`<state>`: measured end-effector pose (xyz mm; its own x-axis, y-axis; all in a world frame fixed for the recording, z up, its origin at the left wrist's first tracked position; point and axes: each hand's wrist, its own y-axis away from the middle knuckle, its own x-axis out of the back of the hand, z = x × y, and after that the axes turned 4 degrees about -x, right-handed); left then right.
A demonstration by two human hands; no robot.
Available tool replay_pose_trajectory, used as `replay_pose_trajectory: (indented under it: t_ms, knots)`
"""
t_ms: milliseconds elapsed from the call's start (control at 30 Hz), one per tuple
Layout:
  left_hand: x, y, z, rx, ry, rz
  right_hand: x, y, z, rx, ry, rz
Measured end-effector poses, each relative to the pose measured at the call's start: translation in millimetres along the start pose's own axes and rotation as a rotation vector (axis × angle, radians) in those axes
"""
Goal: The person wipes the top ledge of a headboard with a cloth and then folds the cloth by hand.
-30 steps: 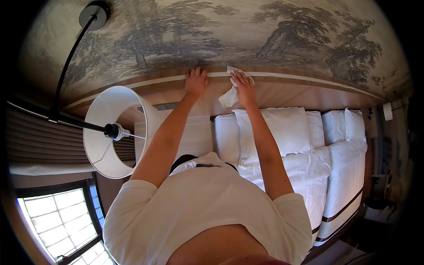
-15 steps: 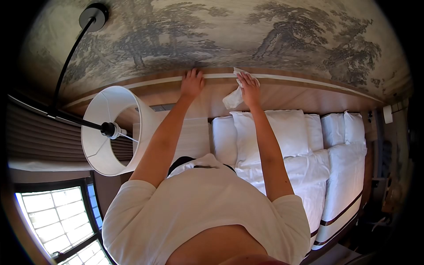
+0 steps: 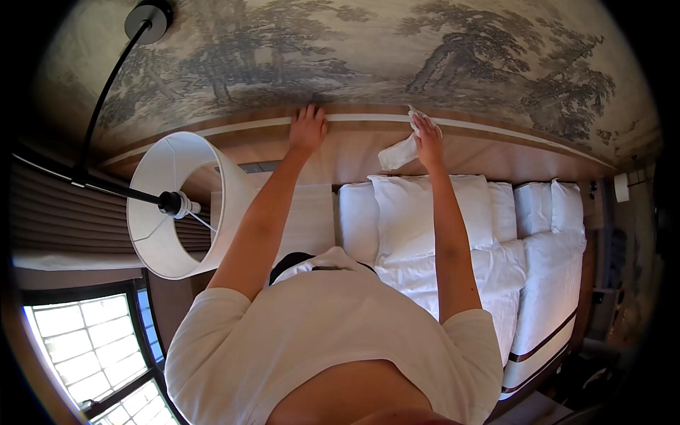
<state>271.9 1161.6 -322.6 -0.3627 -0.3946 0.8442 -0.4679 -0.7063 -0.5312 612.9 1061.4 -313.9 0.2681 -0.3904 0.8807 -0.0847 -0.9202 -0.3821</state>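
Note:
My right hand (image 3: 429,142) presses a white cloth (image 3: 399,154) against the top of the wooden headboard panel (image 3: 361,152), on its pale strip. Part of the cloth hangs down to the left of the fingers. Further left, my left hand (image 3: 308,130) rests on the same ledge with its fingers spread and nothing in them. Below my right hand lie white pillows (image 3: 432,212) on the bed.
A white lampshade (image 3: 237,205) on a black arm (image 3: 108,99) hangs close to my left forearm. A patterned wall (image 3: 319,57) rises behind the ledge. A curtain (image 3: 64,219) and a window (image 3: 92,340) are at the left.
My right hand has slid to the right along the ledge with the cloth. My left hand has shifted slightly to the left and stays on the ledge.

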Motion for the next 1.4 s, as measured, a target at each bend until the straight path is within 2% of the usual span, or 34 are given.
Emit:
replay_pose_trajectory:
  t_ms: [233,300,467,633,733,933,1167,1267,1333,1400]
  knots:
    - [3.2,-0.1,3.5,0.041,0.004,-0.045,-11.6,3.6,0.8,-0.110,0.104,0.002]
    - [4.7,-0.8,2.4,0.022,0.001,-0.058,-20.6,3.7,-10.4,-0.178,0.199,0.017]
    - [-2.8,-0.8,-0.6,0.009,0.011,0.009,-40.5,7.3,-65.7,-0.176,0.218,0.016]
    - [-2.1,0.2,0.6,0.005,0.003,-0.001,-54.6,13.1,-133.4,-0.045,0.112,0.053]
    - [0.2,-0.3,-2.2,0.010,-0.002,-0.031,-52.7,17.4,-143.0,0.041,0.028,0.085]
    - [-0.6,0.2,-2.7,0.000,0.021,-0.002,-26.3,20.2,-83.5,0.059,0.100,0.038]
    - [-0.3,-0.1,0.1,0.024,0.041,-0.026,1.4,22.0,17.9,-0.190,0.308,-0.035]
    - [-3.1,-0.8,-0.3,0.024,0.023,-0.012,2.8,20.7,20.7,-0.263,0.351,-0.079]
    - [-7.1,-0.5,-0.2,0.014,0.003,0.003,-3.5,21.4,11.6,-0.314,0.307,-0.013]
    - [-5.8,0.2,0.7,0.056,0.029,-0.018,-9.3,22.3,-3.6,-0.262,0.275,0.004]
